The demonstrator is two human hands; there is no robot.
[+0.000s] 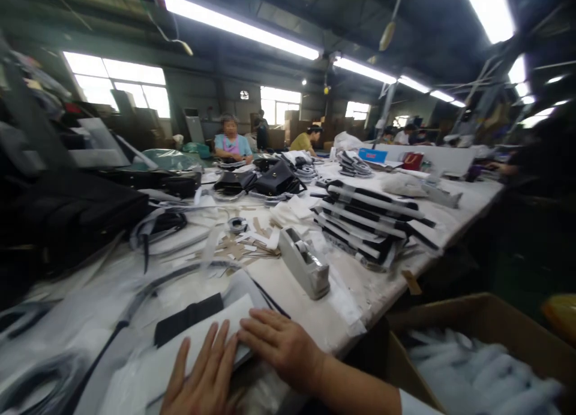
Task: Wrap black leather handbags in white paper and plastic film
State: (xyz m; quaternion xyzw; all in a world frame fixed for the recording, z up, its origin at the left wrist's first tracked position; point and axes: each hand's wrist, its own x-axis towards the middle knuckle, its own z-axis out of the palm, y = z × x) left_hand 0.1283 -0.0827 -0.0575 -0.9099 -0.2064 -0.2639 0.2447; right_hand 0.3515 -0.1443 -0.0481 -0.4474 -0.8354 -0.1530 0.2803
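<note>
A white sheet (180, 355) of foam or paper lies at the table's near edge, over a dark flat piece (189, 319) that shows along its far side. My left hand (204, 370) rests flat on the sheet with its fingers spread. From the right, my right hand (285, 346) lies on the sheet's right end, fingers stretched out and almost touching the left fingertips. A long wrapped strap (153, 286) curves around behind the sheet. Just beyond my right hand stands a grey tape dispenser (306, 265). What lies under my palms is hidden.
Bundled black-and-white wrapped pieces (364, 220) are stacked at the right, with black bags (276, 178) farther back. Paper scraps (247, 244) litter the table's middle. Below the right edge, a cardboard box (486, 307) holds whitish wrapped items. A person (231, 145) is across the table.
</note>
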